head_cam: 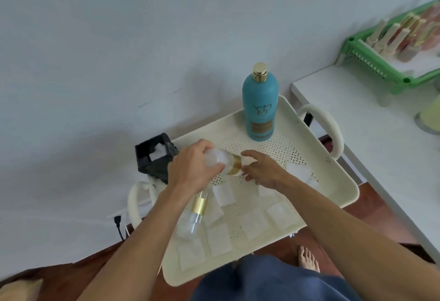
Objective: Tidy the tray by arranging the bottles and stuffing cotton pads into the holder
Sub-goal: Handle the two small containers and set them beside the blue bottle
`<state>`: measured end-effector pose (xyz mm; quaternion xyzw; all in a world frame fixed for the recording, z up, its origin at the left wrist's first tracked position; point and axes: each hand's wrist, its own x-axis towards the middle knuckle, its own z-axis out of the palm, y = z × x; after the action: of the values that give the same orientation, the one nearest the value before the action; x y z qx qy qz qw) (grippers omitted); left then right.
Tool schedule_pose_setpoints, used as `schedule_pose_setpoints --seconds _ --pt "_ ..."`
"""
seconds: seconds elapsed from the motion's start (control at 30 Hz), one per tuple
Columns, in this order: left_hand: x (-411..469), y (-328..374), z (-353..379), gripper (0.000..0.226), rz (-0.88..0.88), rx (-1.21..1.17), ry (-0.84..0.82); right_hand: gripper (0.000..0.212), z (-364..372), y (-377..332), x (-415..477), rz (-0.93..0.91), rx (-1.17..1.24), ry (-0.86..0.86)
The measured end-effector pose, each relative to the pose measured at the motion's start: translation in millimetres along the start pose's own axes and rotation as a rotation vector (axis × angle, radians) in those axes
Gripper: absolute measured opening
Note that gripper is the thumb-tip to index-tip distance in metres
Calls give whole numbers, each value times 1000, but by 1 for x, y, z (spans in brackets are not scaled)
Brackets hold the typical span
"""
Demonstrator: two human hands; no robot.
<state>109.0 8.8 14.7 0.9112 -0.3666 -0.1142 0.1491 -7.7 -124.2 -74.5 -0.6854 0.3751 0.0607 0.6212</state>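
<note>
A cream perforated tray (316,148) holds a tall teal bottle (260,107) with a gold cap, standing upright at its far side. My left hand (192,169) grips the body of a clear bottle (222,161) with a gold collar, held sideways above the tray. My right hand (263,169) touches that bottle's collar end with its fingers curled. A second clear bottle (196,215) with a gold collar lies on the tray under my left forearm. Several white cotton pads (253,225) are scattered over the near half of the tray. The black holder (154,157) hangs at the tray's left edge with a pad inside.
A white table (371,134) stands to the right, carrying a green rack (381,69) with several small bottles. The tray has rounded handles (331,129) at both ends. A wall is close behind, a power cable (119,227) hangs at the left, and my bare foot (308,259) is below.
</note>
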Motion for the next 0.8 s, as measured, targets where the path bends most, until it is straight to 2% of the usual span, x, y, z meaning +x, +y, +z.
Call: schedule_pose_setpoints --seconds 0.1,0.23,0.47,0.8 --pt "26 11 -6 50 112 45 -12 57 5 -5 6 -20 8 24" --pt "56 25 -4 55 212 132 -58 64 7 -11 14 -40 -82 76" --pt "77 30 11 56 332 215 -60 60 6 -15 20 -19 -97 121" --pt "70 20 20 62 354 97 -70 57 9 -11 21 -8 -75 122"
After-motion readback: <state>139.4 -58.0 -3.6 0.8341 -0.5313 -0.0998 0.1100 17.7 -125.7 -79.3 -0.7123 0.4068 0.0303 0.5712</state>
